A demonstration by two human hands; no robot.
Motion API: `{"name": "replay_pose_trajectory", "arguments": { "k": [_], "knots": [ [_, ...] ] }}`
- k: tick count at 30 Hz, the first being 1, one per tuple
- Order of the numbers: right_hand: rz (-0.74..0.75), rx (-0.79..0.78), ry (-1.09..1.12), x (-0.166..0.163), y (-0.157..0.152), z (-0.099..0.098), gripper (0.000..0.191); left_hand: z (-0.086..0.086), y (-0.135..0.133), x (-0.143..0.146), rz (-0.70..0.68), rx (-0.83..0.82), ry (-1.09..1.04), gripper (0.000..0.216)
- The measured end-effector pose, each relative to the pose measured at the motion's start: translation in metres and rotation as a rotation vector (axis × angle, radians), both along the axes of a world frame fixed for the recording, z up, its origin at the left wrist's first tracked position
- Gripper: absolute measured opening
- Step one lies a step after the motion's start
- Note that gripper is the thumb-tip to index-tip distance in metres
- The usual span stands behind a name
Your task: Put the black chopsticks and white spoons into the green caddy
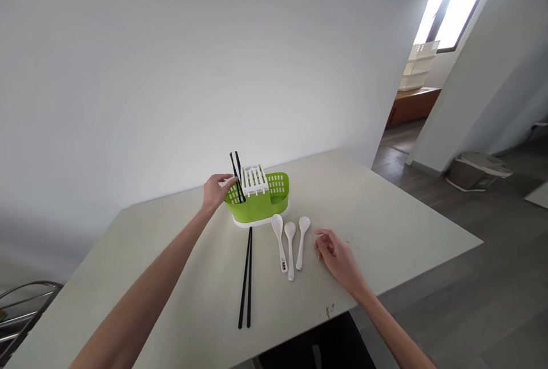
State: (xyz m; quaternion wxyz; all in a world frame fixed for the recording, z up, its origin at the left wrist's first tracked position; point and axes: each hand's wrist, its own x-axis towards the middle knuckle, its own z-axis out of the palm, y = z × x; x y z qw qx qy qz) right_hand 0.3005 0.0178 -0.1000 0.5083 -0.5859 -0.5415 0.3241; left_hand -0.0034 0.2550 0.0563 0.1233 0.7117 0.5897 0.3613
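Observation:
A green cutlery holder (pixel 261 203) with a white slotted insert stands on a pale table (pixel 385 215). Two black chopsticks (pixel 237 177) stand upright in its left end. My left hand (pixel 216 189) is at that end, fingers pinched on the upright chopsticks. Another pair of black chopsticks (pixel 246 277) lies flat in front of the holder. Three white spoons (pixel 291 246) lie side by side to their right. My right hand (pixel 336 257) rests on the table just right of the spoons, fingers loosely curled, holding nothing.
A white wall runs behind the table. At the far left a metal chair frame (pixel 25 306) shows. To the right lie a dark wood floor, a low grey bin (pixel 477 169) and a doorway with a white rack (pixel 422 63).

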Motion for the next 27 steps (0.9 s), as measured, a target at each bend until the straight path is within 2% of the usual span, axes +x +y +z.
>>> {"name": "replay_pose_trajectory", "arguments": {
  "k": [3, 6, 7, 10, 13, 15, 18, 22, 25, 27],
  "knots": [
    [0.004, 0.001, 0.003, 0.001, 0.000, -0.001, 0.040, -0.004, -0.027, -0.010, 0.078, 0.138, -0.093, 0.042],
    [0.000, 0.015, -0.007, 0.003, 0.001, -0.004, 0.040, -0.026, -0.075, -0.020, 0.188, 0.163, -0.072, 0.042],
    [0.000, 0.019, -0.015, 0.003, 0.001, -0.005, 0.039, -0.037, -0.095, -0.023, 0.160, 0.101, -0.026, 0.041],
    [0.002, 0.026, -0.039, 0.004, 0.001, -0.007, 0.038, -0.070, -0.154, -0.025, -0.084, -0.161, 0.226, 0.039],
    [-0.001, 0.024, -0.045, 0.005, -0.002, -0.005, 0.036, -0.086, -0.198, -0.019, -0.157, -0.274, 0.485, 0.036],
    [-0.003, 0.017, -0.045, 0.005, -0.004, -0.004, 0.035, -0.082, -0.213, -0.014, -0.164, -0.334, 0.641, 0.031],
    [-0.007, 0.015, -0.053, 0.004, -0.005, -0.003, 0.034, -0.065, -0.220, -0.012, -0.136, -0.435, 0.862, 0.024],
    [-0.012, 0.035, -0.057, 0.007, -0.005, -0.001, 0.035, -0.046, -0.217, -0.026, -0.148, -0.461, 1.094, 0.033],
    [-0.043, 0.059, -0.072, 0.004, -0.012, 0.005, 0.035, -0.034, -0.215, -0.043, -0.130, -0.421, 1.029, 0.030],
    [-0.053, 0.086, -0.092, -0.009, -0.021, 0.013, 0.035, -0.024, -0.217, -0.050, -0.118, -0.381, 0.813, 0.026]
  ]
}}
